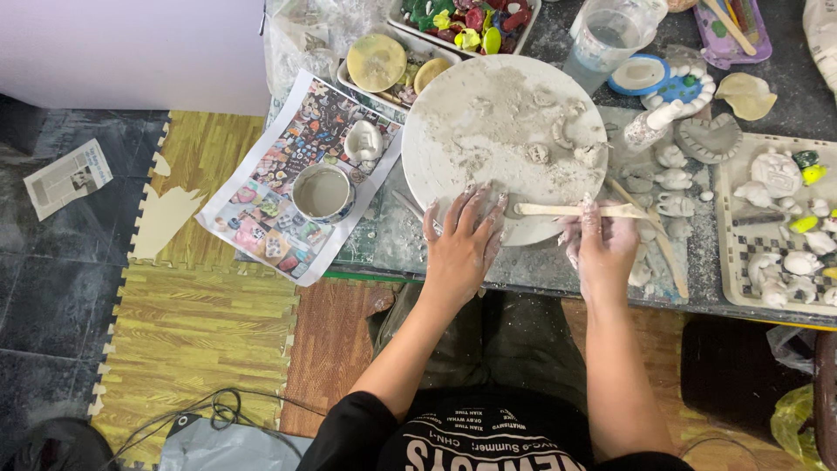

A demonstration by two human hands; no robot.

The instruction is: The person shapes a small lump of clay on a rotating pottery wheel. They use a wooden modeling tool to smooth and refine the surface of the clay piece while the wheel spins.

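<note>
While both hands worked at the near rim of the disc, things lay as follows.

Right hand: closed around a wooden stick, gripping its right end; fingers pale with clay.
Stick: lay level, running left from the grip across the near edge of the disc, its free tip just short of the left hand.
Left hand: open, fingers spread flat, pressing on the near rim of the disc; it held nothing.
Disc: round, white, dusted with clay, just beyond both hands; small clay lumps sat on its far right part.
Cup: left of the left hand, on a printed sheet; held grey liquid.
Clear cup: well beyond the right hand; looked to hold a little water.
Far tray: beyond the disc; held coloured pieces, red, green and yellow.
Right tray: right of the grip; held pale clay figures, a few painted.
Loose figures: on the table between the right hand and the right tray.
</note>
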